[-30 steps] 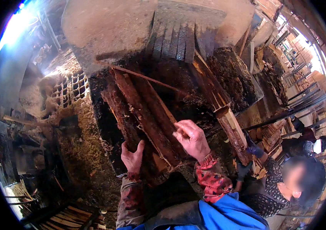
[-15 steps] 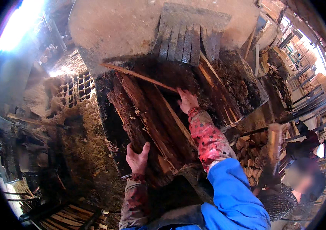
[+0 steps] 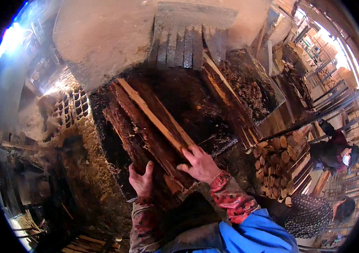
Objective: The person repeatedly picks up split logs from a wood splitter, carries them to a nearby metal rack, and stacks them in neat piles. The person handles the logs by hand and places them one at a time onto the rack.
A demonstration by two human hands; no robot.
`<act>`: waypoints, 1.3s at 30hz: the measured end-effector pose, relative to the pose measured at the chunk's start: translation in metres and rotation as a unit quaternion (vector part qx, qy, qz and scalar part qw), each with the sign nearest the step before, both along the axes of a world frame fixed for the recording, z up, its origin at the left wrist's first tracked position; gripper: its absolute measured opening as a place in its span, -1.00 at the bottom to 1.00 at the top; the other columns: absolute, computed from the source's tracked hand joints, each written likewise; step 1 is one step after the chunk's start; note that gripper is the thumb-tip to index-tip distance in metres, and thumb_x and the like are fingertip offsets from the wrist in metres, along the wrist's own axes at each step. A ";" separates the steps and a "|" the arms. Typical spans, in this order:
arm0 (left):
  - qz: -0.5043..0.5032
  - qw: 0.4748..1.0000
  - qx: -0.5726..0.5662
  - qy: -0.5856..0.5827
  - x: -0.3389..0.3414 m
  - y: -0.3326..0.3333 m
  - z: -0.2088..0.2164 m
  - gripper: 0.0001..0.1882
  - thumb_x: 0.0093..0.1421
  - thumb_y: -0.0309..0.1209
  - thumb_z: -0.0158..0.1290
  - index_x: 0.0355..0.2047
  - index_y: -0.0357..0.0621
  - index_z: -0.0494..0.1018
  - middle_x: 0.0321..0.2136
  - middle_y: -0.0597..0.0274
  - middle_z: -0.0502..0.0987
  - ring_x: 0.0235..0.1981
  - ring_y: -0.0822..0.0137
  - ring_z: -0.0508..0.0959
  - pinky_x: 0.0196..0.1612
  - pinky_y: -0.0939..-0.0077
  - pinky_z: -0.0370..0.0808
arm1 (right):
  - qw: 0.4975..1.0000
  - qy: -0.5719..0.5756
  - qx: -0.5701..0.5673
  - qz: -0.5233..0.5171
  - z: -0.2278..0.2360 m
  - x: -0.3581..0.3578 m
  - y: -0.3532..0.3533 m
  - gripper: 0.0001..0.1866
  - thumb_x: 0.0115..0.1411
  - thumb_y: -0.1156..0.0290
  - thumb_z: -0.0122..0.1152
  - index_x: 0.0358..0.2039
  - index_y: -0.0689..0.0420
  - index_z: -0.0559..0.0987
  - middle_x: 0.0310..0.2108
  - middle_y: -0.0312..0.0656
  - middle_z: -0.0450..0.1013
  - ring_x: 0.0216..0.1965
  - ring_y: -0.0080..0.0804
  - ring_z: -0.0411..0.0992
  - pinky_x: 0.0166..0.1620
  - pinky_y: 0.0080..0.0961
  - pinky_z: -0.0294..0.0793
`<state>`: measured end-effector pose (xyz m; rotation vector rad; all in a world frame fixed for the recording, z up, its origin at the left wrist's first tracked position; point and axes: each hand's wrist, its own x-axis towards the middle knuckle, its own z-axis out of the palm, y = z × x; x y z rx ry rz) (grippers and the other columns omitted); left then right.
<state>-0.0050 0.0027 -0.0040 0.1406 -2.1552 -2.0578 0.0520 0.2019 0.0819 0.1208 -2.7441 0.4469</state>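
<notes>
Several rough bark-edged wood slabs (image 3: 122, 122) lie side by side on a dark, debris-covered machine table (image 3: 179, 90). On top of them runs a pale narrow wood strip (image 3: 152, 116). My right hand (image 3: 203, 165) rests at the near end of the strip and slabs, its fingers stretched out and apart. At the slabs' near left edge is my left hand (image 3: 142, 181), thumb raised away from the fingers; its fingertips are against the bark. Further right on the table lies another slab (image 3: 230, 99) with a pale edge.
Overlapping metal flaps (image 3: 179, 46) hang beneath a dusty tan cover (image 3: 103, 38) at the table's far side. Stacked cut wood (image 3: 278, 162) stands at right, near a person in a dotted garment (image 3: 308, 215) and another farther off. Loose slats (image 3: 88, 244) lie at lower left.
The strip that my right hand held slantwise across the far end now lies lengthwise on the slabs. My right hand has come nearer to me; the left stays at the slabs' edge.
</notes>
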 end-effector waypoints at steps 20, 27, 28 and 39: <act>0.018 0.999 0.010 0.034 -0.003 0.000 -0.012 -0.57 0.02 -0.27 0.29 -0.22 -0.29 0.42 -0.38 0.19 0.58 -0.38 0.42 0.51 -0.26 0.50 0.46 | 0.911 -0.097 0.179 -0.359 0.015 0.029 0.172 -0.22 -0.08 0.08 0.37 0.05 0.32 0.36 -0.01 0.08 0.24 0.04 0.04 0.26 0.03 -0.12 0.33; -0.002 1.000 0.020 0.003 0.002 0.003 -0.001 -0.57 0.02 -0.28 0.29 -0.20 -0.30 0.43 -0.36 0.15 0.59 -0.35 0.39 0.54 -0.23 0.47 0.48 | 0.960 0.015 -0.035 -0.277 0.001 0.060 0.121 -0.31 -0.12 0.17 0.36 -0.04 0.34 0.42 -0.12 0.19 0.35 -0.10 0.12 0.35 -0.05 -0.15 0.40; 0.008 1.000 0.024 0.011 0.002 0.003 -0.003 -0.57 0.02 -0.28 0.29 -0.20 -0.30 0.43 -0.36 0.14 0.59 -0.34 0.38 0.55 -0.22 0.46 0.48 | 0.963 0.030 -0.060 -0.260 -0.004 0.061 0.116 -0.34 -0.12 0.18 0.36 -0.06 0.36 0.43 -0.15 0.19 0.37 -0.14 0.12 0.38 -0.08 -0.15 0.42; 0.003 0.999 -0.031 -0.029 0.004 -0.003 0.013 -0.46 -0.03 -0.19 0.31 -0.16 -0.29 0.41 -0.35 0.03 0.60 -0.30 0.26 0.61 -0.19 0.39 0.50 | 0.982 0.024 -0.138 -0.126 0.026 0.063 0.006 -0.42 -0.11 0.17 0.31 -0.21 0.41 0.45 -0.32 0.03 0.32 -0.27 -0.01 0.38 -0.19 -0.23 0.41</act>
